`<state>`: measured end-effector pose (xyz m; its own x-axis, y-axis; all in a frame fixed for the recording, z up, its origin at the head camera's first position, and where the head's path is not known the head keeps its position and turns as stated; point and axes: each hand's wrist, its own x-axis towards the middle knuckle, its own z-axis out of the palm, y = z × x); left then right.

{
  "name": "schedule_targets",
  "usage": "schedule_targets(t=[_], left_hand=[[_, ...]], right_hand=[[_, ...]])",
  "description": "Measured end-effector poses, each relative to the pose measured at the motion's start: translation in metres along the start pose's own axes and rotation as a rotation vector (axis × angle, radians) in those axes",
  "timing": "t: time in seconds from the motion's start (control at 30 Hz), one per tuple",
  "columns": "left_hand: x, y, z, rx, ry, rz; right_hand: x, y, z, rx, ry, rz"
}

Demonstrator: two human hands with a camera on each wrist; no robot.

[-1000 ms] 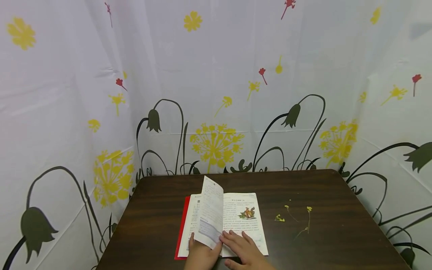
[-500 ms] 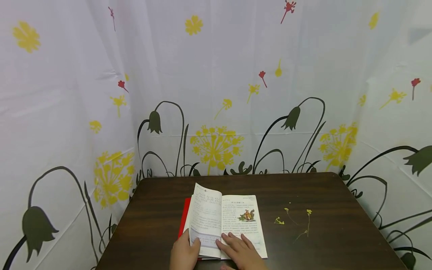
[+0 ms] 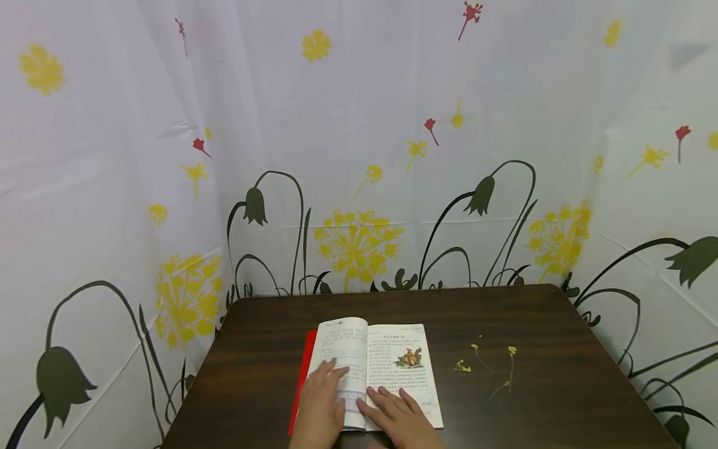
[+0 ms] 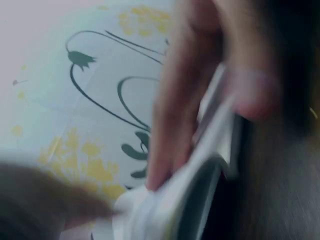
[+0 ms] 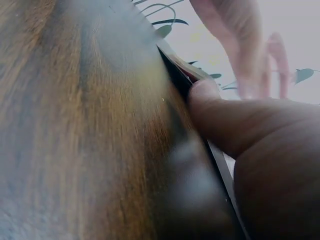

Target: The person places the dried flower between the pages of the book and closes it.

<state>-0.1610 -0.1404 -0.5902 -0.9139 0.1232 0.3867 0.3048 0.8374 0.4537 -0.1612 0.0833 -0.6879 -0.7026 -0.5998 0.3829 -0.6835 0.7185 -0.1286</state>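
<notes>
Two hands lie flat on an open book (image 3: pixel 367 368) at the near edge of the dark wooden counter (image 3: pixel 561 399). A second ago its left page stood curled up in the air; half a second ago it was folding down; now it lies flat. The left hand (image 3: pixel 321 402) has slid up onto that page, fingers straight and pressing, gripping nothing. So the leaf is turned and is being smoothed. The right hand (image 3: pixel 401 418) has barely shifted: its open fingers rest on the right page below the small coloured picture (image 3: pixel 411 357), thumb at the book's near edge. Further right, well apart from the book, a few small yellow flowers (image 3: pixel 493 368) lie untouched on the counter.
</notes>
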Motion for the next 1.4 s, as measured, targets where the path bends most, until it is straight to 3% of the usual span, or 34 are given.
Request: schedule_targets(t=[0.03,0.1,0.17,0.23,0.37,0.53,0.7,0.77,0.87,1.1,1.23,1.4], left_hand=[[0.002,0.003,0.002,-0.061,-0.071,0.064],[0.007,0.009,0.008,-0.186,-0.226,0.126],[0.009,0.012,0.015,-0.273,-0.337,0.112],[0.010,0.012,0.022,-0.319,-0.385,0.076],[0.007,0.004,0.034,-0.311,-0.367,0.048],[0.004,-0.007,0.038,-0.345,-0.381,0.082],[0.002,-0.011,0.039,-0.352,-0.428,0.055],[0.001,-0.011,0.039,-0.320,-0.431,0.055],[-0.001,-0.009,0.042,-0.255,-0.430,0.068],[0.000,-0.008,0.048,-0.198,-0.446,0.065],[0.000,-0.008,0.049,-0.197,-0.442,0.050],[0.002,-0.006,0.046,-0.197,-0.466,0.025]], right_hand=[[-0.001,0.001,-0.001,-0.007,0.001,-0.004],[-0.002,0.004,-0.001,-0.027,0.010,-0.018],[-0.003,0.007,-0.001,-0.025,0.018,-0.025],[-0.004,0.009,0.000,-0.022,0.026,-0.033],[-0.003,0.010,0.002,-0.007,0.037,-0.053],[-0.002,0.011,0.002,0.043,0.082,-0.078],[-0.005,0.019,-0.002,0.330,0.092,-0.078],[-0.009,0.023,-0.008,0.488,0.055,-0.051],[-0.014,0.026,-0.022,0.622,-0.006,-0.010],[-0.017,0.030,-0.056,0.751,-0.115,0.055],[-0.014,0.034,-0.086,0.814,-0.071,0.154],[-0.020,0.054,-0.121,0.779,0.044,0.329]])
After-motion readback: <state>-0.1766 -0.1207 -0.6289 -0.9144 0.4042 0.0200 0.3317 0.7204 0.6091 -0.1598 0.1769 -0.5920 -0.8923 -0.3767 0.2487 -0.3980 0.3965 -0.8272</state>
